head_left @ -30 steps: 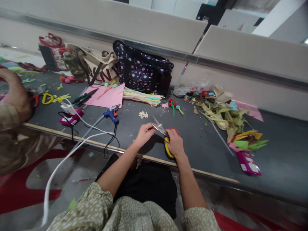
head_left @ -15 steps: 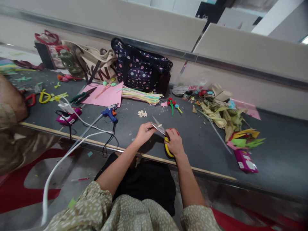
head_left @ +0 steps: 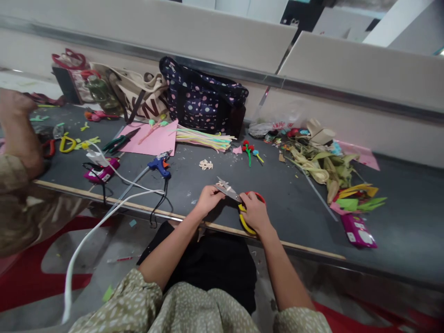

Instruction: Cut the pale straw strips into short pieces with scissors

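Observation:
Red-and-yellow-handled scissors (head_left: 231, 193) are in my right hand (head_left: 255, 212), fingers through and around the handles, blades pointing left and nearly closed. Small pale bits (head_left: 225, 186) show at the blades. My left hand (head_left: 209, 200) is pinched at the lower side of the blade tips; whatever is between its fingertips is too small to make out. Beyond the hands lies a little pile of short pale pieces (head_left: 206, 164). Red flowers on a green stem (head_left: 248, 150) and a small blue flower (head_left: 257, 155) lie farther back to the right.
Left of my hands lie a blue glue gun (head_left: 160, 164) and white cable (head_left: 114, 210). Pale fuzzy stems (head_left: 204, 138) lie before a dotted bag (head_left: 201, 101). Dried husks (head_left: 321, 169) and a purple packet (head_left: 359, 230) are rightward. Another person's arm (head_left: 21, 134) reaches in at far left.
The scissor blades have come closer together, and my left fingers have shifted slightly down and toward them. At far left, the other person's hand has come up into view.

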The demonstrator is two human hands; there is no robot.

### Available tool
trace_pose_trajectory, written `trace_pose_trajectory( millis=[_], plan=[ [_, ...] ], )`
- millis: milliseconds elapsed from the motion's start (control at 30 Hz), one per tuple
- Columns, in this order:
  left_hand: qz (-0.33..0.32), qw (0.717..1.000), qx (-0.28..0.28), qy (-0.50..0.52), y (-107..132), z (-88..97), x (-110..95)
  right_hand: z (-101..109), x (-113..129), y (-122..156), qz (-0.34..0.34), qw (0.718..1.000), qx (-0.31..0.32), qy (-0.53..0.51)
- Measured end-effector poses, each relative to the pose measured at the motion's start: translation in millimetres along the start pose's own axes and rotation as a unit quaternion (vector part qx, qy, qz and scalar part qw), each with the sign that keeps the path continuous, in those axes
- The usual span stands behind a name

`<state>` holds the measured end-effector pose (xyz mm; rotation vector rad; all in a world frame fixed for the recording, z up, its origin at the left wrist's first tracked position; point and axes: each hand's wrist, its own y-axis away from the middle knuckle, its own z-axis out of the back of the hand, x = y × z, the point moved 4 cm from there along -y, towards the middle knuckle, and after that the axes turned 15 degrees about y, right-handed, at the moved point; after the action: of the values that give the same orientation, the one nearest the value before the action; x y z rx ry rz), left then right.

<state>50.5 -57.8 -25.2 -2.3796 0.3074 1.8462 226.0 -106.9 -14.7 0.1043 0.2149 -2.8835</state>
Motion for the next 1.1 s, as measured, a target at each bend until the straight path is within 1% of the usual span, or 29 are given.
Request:
trace_pose_trajectory(
  millis=[100, 167, 200, 267, 367, 433, 467, 500, 533, 600, 667, 767, 867, 933, 1100],
  plan=[
    [0.088, 0.995, -0.04, 0.031, 5, 1.6, 11, 2, 5, 2, -0.007, 0.998, 0.05, 0.024],
    [0.151, 0.985, -0.047, 0.061, 9, 1.0, 14, 4, 9, 5, -0.026, 0.996, 0.078, 0.027],
    [0.172, 0.981, -0.043, 0.073, 11, 0.3, 14, 6, 12, 7, -0.037, 0.995, 0.091, 0.024],
    [0.181, 0.979, -0.031, 0.083, 13, -0.3, 11, 9, 17, 10, -0.063, 0.991, 0.116, 0.014],
    [0.17, 0.982, -0.017, 0.077, 14, 0.1, 3, 19, 22, 11, -0.098, 0.983, 0.154, -0.014],
    [0.165, 0.983, -0.005, 0.079, 12, 0.0, -3, 27, 21, 8, -0.107, 0.976, 0.178, -0.058],
    [0.165, 0.983, 0.003, 0.079, 11, -0.3, -6, 31, 21, 6, -0.098, 0.972, 0.191, -0.094],
    [0.163, 0.983, 0.013, 0.078, 9, -0.6, -10, 35, 21, 4, -0.086, 0.965, 0.203, -0.141],
    [0.162, 0.984, 0.022, 0.074, 7, -0.9, -13, 37, 20, 2, -0.08, 0.952, 0.223, -0.192],
    [0.164, 0.984, 0.037, 0.06, 3, -0.8, -19, 38, 19, -1, -0.082, 0.914, 0.275, -0.286],
    [0.177, 0.982, 0.042, 0.043, -1, 0.0, -20, 38, 19, -2, -0.097, 0.876, 0.315, -0.351],
    [0.207, 0.977, 0.042, 0.04, -5, 0.8, -17, 40, 20, -3, -0.118, 0.843, 0.319, -0.417],
    [0.222, 0.972, 0.04, 0.063, -7, -0.8, -14, 42, 21, -4, -0.127, 0.821, 0.308, -0.463],
    [0.234, 0.969, 0.033, 0.075, -7, -2.0, -12, 42, 20, -5, -0.123, 0.819, 0.301, -0.472],
    [0.257, 0.962, 0.017, 0.095, -9, -3.2, -9, 30, 16, -8, -0.11, 0.832, 0.289, -0.462]
  ],
)
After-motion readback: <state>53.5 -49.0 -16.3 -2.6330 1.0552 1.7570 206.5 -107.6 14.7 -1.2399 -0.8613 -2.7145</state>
